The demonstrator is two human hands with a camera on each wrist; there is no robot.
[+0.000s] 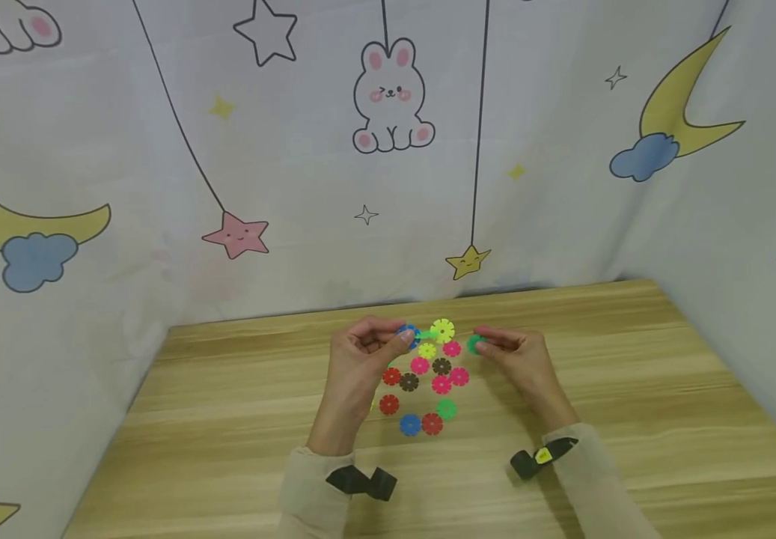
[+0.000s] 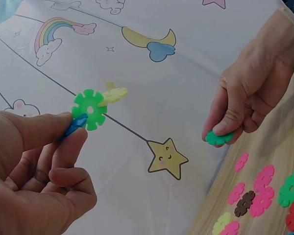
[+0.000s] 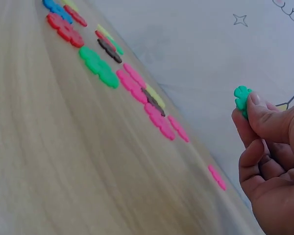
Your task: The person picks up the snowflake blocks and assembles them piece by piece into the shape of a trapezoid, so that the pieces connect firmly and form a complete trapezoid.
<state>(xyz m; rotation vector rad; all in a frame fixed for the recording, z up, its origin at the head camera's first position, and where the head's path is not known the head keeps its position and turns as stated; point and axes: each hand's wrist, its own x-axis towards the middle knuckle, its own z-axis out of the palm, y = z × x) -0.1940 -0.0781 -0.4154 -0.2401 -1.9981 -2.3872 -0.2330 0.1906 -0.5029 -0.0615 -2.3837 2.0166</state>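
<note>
My left hand [image 1: 361, 367] pinches a blue notched plastic disc [image 2: 73, 127] between thumb and index finger. Joined to it edge to edge is a green disc [image 2: 81, 104], and a yellow disc [image 2: 115, 95] sticks out from the green one's far side. This little chain is held up above the table. To its right, my right hand [image 1: 521, 368] holds a separate green disc [image 3: 241, 98] by thumb and fingertips, also raised. The other fingers of both hands are curled in. The chain and the single disc are apart.
Loose discs lie flat on the wooden table [image 1: 226, 419] below and between the hands: several pink [image 1: 459, 380], several red [image 1: 389, 409], plus brown [image 1: 408, 386], yellow, green [image 1: 446, 413] and blue [image 1: 410, 430]. A printed white cloth [image 1: 307, 165] stands behind the table and along its sides.
</note>
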